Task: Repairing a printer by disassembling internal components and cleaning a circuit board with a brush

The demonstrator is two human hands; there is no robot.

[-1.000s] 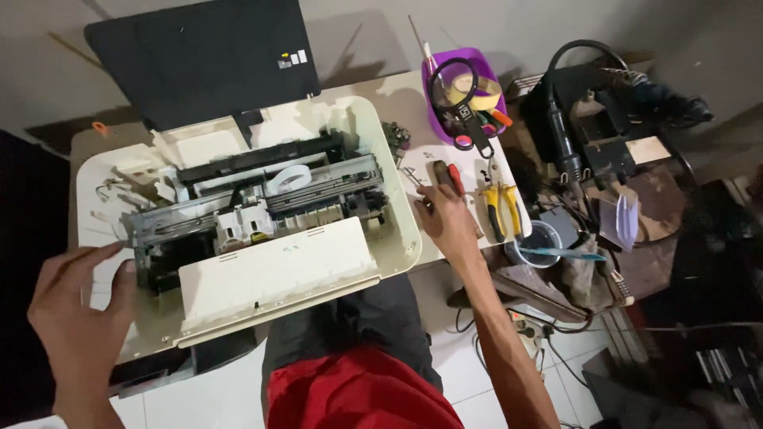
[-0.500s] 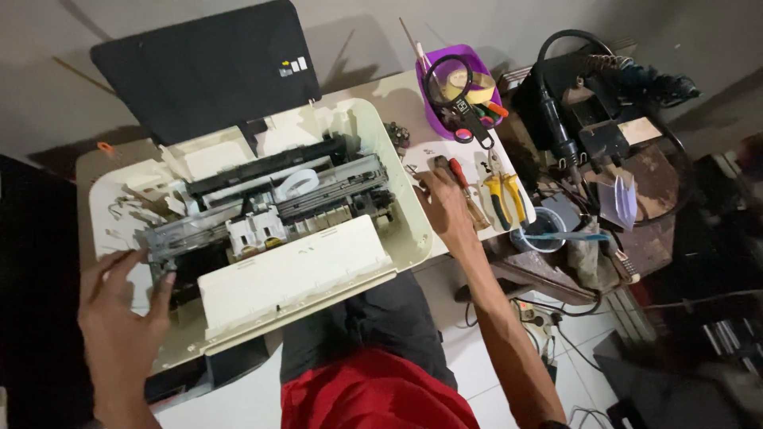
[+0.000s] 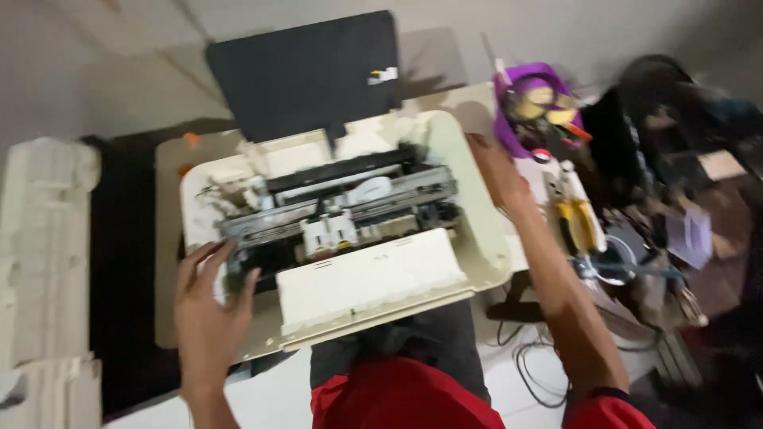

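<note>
Centrally in the frame sits the opened printer (image 3: pixel 342 238), the left hand (image 3: pixel 208 306) spread wide on its lower-left edge, the right hand (image 3: pixel 494 171) loosely splayed against its right rim (blurred). Tilted carelessly, it could slide off, or fingers could snag the exposed carriage (image 3: pixel 330 230).

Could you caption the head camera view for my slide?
Left hand and right hand rest on an opened cream printer.
</note>
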